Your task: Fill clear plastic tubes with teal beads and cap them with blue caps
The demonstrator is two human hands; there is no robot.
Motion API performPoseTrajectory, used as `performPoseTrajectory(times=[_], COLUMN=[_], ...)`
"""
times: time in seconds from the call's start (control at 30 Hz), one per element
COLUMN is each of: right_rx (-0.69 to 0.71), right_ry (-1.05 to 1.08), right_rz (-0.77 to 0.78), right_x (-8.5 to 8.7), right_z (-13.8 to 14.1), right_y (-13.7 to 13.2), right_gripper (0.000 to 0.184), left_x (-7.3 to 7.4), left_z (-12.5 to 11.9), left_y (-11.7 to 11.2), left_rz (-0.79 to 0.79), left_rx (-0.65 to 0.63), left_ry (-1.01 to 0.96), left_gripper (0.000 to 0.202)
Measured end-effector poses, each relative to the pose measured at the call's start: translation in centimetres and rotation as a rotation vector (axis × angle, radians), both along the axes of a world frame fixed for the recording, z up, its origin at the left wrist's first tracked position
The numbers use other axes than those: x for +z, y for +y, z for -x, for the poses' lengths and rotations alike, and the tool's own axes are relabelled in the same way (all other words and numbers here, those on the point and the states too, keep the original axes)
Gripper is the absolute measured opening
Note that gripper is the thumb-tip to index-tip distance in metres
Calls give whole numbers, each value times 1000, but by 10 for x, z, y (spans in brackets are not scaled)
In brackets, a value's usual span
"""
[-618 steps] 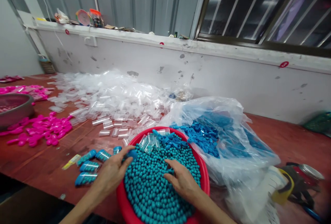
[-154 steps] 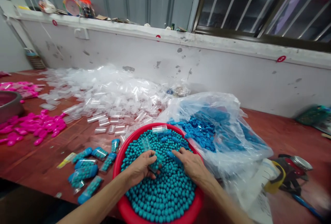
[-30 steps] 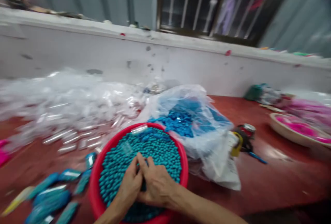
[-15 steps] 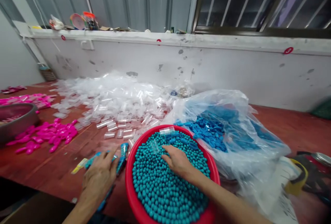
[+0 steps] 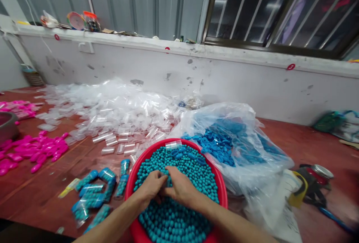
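Observation:
A red basin (image 5: 223, 187) full of teal beads (image 5: 179, 218) stands in front of me. Over the beads my left hand (image 5: 153, 187) and my right hand (image 5: 181, 188) meet, fingertips pressed together. Whatever is between their fingers is hidden. A clear plastic tube (image 5: 173, 145) lies across the basin's far rim, and a few blue plastic caps (image 5: 189, 156) rest on the beads nearby. Left of the basin lie several bead-filled tubes with blue ends (image 5: 92, 200), beside a small yellow piece (image 5: 68, 188).
Behind the basin spreads a heap of clear tubes (image 5: 112, 110). A plastic bag (image 5: 241, 110) of blue caps (image 5: 217, 142) lies to the right. Pink pieces (image 5: 42, 149) and a grey bowl (image 5: 7, 127) are at the left. A jar with a metal lid (image 5: 322, 171) stands far right.
My left hand has left the filled tubes on the table and come right, over the basin, to meet my right hand. The clear tube by my right fingertips no longer shows. The view has shifted right.

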State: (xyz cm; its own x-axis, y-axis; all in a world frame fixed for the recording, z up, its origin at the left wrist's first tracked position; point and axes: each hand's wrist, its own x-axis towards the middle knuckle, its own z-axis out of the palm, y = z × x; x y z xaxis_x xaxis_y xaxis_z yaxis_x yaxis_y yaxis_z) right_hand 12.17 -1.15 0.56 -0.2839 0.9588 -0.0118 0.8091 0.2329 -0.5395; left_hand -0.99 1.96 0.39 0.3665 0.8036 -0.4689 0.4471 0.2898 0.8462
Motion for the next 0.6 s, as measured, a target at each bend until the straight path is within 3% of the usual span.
performPoseTrajectory(times=[0.1,0.17,0.23,0.3,0.43,0.53,0.6], right_rx=[79,-38,-206,-262,-205,-96,-76], right_ry=[-168,-309,-441,-488,-421,-334,-316], right_rz=[9,-2,32,75,69,49,13], right_x=[12,17,15,6,-11,-6,4], right_z=[-16,-31,-44,-51,-50,-51,-55], right_y=[-19,-20,-16,-11,-8,-9,-9], right_gripper=[52,41,29,26,31,21,19], left_x=[-11,-13,-13,-15,-26,-30,-28], left_z=[-3,-3,-9,-23,-52,-58,-54], left_y=[-2,1,7,13,19,17,14], left_rz=[-170,-299,-330,-287,-123,55,150], left_rx=[-97,-138,-141,-135,-110,-95,-77], left_ry=[100,139,145,136,71,-52,-156], left_gripper=[15,13,19,24,22,10,13])
